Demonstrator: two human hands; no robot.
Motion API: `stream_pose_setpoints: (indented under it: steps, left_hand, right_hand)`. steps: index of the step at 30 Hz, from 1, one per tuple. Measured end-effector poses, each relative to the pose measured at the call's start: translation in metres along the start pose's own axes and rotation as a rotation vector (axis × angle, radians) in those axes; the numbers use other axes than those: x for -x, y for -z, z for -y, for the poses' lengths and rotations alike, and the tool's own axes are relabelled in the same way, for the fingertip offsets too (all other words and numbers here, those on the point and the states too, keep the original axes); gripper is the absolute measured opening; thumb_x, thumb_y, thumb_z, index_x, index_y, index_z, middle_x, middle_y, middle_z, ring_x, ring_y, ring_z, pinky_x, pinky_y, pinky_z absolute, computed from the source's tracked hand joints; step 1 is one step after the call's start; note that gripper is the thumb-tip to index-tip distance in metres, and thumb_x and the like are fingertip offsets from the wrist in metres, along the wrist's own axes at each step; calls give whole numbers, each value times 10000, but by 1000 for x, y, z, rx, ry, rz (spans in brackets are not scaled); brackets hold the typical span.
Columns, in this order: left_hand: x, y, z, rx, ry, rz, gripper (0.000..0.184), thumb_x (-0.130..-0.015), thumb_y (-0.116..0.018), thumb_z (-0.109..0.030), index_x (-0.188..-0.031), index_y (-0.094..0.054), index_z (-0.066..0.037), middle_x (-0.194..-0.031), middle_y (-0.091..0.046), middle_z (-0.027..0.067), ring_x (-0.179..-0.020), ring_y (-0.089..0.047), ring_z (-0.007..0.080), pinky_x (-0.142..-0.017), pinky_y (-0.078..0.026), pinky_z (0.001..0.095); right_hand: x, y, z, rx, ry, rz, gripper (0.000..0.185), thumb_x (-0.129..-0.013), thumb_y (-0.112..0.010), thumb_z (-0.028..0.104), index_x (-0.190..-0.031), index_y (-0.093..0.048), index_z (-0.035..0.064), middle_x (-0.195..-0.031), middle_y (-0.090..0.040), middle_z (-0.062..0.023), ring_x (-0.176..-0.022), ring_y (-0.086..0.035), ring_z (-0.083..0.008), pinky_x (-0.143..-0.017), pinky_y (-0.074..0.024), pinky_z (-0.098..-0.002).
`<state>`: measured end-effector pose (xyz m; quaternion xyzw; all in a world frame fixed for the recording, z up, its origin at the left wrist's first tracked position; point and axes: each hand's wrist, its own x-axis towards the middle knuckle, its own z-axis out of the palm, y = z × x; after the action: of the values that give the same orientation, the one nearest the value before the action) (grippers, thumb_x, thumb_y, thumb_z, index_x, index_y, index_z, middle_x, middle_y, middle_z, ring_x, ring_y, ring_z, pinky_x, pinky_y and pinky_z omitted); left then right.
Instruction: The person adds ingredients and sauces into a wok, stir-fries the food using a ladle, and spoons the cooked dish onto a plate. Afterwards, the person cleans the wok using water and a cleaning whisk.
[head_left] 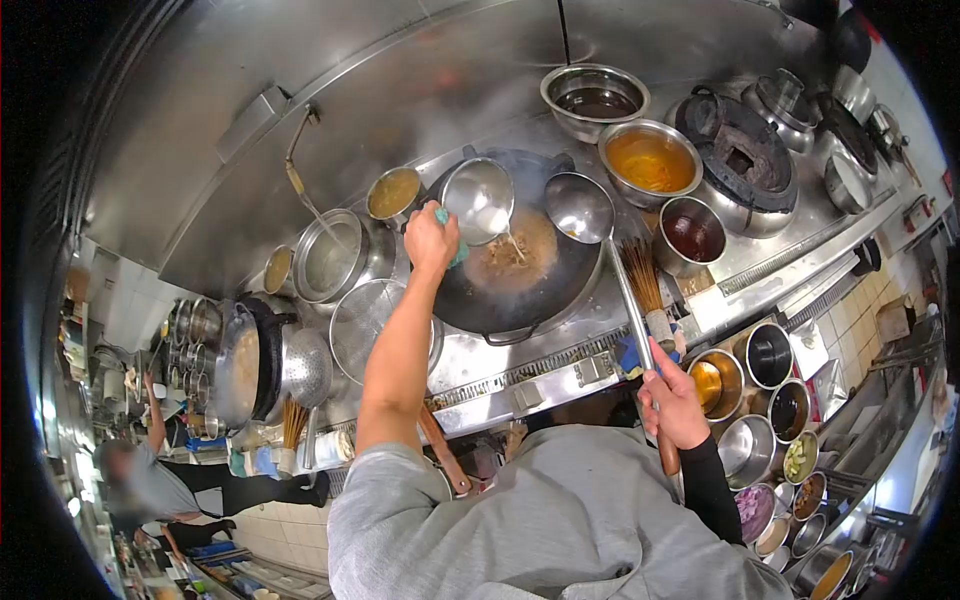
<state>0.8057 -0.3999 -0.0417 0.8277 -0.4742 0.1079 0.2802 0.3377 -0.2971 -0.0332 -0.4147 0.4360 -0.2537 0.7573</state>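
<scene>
My left hand (432, 238) is closed on the edge of a metal bowl (478, 198) with a green cloth under the fingers. The bowl is tipped over a large black wok (460, 295), and a pale stream runs from it into brown, steaming food (510, 258). My right hand (672, 400) grips the wooden handle of a long metal ladle (580, 207). The ladle's round head is at the wok's right rim, and its shaft slants down to my hand. A bamboo brush (640, 275) lies beside the shaft.
Bowls of orange liquid (652, 162) and dark liquid (597, 100) stand behind right, near a dark red pot (690, 235). A wire strainer (368, 330) lies left of the wok. Several ingredient containers (770, 355) stand lower right. Another person (185, 485) is at far left.
</scene>
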Motion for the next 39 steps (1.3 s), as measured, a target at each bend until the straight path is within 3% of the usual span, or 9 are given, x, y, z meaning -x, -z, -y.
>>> stream_pose_setpoints:
  steps: [8, 21, 28, 34, 37, 38, 39]
  left_hand:
    - [-29, 12, 5, -65, -7, -22, 292, -825, -739, -277, -1033, -702, -75, -977, -678, 245, -934, -675, 449, -828, -537, 548]
    - [-18, 90, 10, -83, -245, -215, 253, -814, -761, -236, -1009, -696, -88, -1005, -650, 238, -842, -677, 465, -740, -548, 537]
    - [-23, 112, -27, -35, -309, -259, 222, -815, -757, -205, -983, -687, -79, -1071, -654, 257, -848, -678, 464, -739, -554, 521]
    - [-34, 110, -57, -23, -419, -431, 212, -805, -766, -199, -968, -691, -87, -1070, -664, 226, -854, -669, 441, -760, -551, 511]
    - [-36, 107, -67, 59, -317, -434, 190, -815, -754, -207, -945, -692, -82, -1051, -681, 218, -871, -664, 434, -768, -543, 492]
    - [-41, 95, -59, 109, -285, -443, 178, -830, -732, -194, -906, -676, -44, -894, -692, 137, -808, -678, 364, -736, -533, 442]
    - [-38, 92, -64, 338, -101, -314, 168, -834, -728, -192, -890, -673, -44, -849, -672, 110, -785, -669, 328, -721, -527, 424]
  right_hand:
    - [1, -5, -6, -21, -11, -35, 601, -1048, -480, 120, -1616, -314, 226, -711, -486, 13, -474, -436, -71, -404, -410, -258]
    - [3, -18, -14, -14, -28, -52, 606, -1050, -486, 146, -1620, -302, 232, -715, -477, 15, -479, -429, -70, -407, -404, -259]
    - [8, -13, -16, -35, -14, -27, 599, -1056, -484, 142, -1620, -301, 226, -725, -479, 12, -467, -426, -69, -399, -404, -256]
    - [20, -4, -17, -29, 28, -44, 602, -1059, -493, 145, -1621, -294, 226, -729, -485, 10, -463, -426, -68, -392, -412, -254]
    - [27, 5, -1, -132, 6, -22, 615, -1059, -497, 147, -1625, -275, 237, -731, -477, 6, -467, -415, -61, -387, -403, -250]
    - [32, 5, 4, -182, -5, -23, 619, -1059, -498, 147, -1626, -268, 242, -732, -472, 5, -467, -408, -59, -384, -397, -248]
    - [36, 6, 9, -294, -13, 13, 617, -1059, -497, 148, -1624, -267, 246, -731, -462, 6, -466, -397, -56, -383, -391, -246]
